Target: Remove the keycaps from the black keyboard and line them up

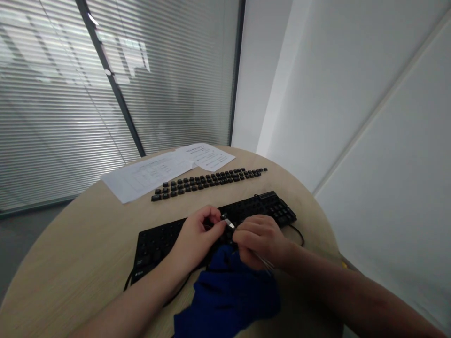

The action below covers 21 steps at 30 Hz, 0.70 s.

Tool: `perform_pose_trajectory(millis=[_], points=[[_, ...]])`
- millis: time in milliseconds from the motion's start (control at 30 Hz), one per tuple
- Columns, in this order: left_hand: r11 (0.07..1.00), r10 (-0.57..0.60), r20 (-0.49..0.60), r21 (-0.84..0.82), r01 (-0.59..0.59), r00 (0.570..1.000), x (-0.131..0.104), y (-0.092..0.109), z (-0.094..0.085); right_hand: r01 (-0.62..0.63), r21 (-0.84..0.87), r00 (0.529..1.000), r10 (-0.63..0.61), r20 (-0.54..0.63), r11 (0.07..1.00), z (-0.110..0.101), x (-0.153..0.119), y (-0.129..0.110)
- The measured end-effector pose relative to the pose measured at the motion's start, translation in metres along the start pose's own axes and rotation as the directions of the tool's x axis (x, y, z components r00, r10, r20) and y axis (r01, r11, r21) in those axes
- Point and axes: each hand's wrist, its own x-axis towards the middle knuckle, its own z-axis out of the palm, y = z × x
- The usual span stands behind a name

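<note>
Both hands meet above a black keyboard [158, 239], which lies slantwise on the table, some of its keys hidden by my hands. My left hand [199, 230] is closed, thumb and fingers pinching a small black piece [223, 216] that looks like a keycap. My right hand [260, 237] is closed round a slim metal tool [229, 223]. Its bright flat end points at the black piece, and thin wire-like ends stick out below the palm. A blue cloth [229, 295] hangs or lies just below the hands, covering part of the keyboard's front edge.
Rows of loose black keycaps [200, 183] stand behind the keyboard on the round wooden table [70, 249]. Printed sheets of paper [148, 173] lie beyond them. A black cable [299, 233] curls at the keyboard's right end. White wall and blinds surround the table.
</note>
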Motion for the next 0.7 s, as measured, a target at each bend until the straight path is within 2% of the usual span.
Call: perform_pose_trajectory(millis=[133,267,567,700], points=[[0.999,-0.032,-0.048,0.008,0.033,0.998,0.003,-0.004,0.000,-0.109,0.028,0.994,0.109,0.019,0.994,0.003,0.000,-0.001],[0.998,-0.058,-0.052,0.012,0.059,0.997,0.004,-0.008,-0.001,-0.129,0.066,0.991,0.131,-0.016,0.989,0.003,0.002,-0.001],[0.995,-0.023,-0.073,0.097,0.030,0.997,0.006,-0.011,-0.003,-0.171,0.097,0.981,0.178,-0.071,0.981,0.004,0.005,-0.003],[0.996,-0.044,-0.087,0.073,0.051,0.995,0.006,-0.011,-0.005,-0.240,0.094,0.963,0.249,-0.106,0.966,0.002,0.004,0.003]])
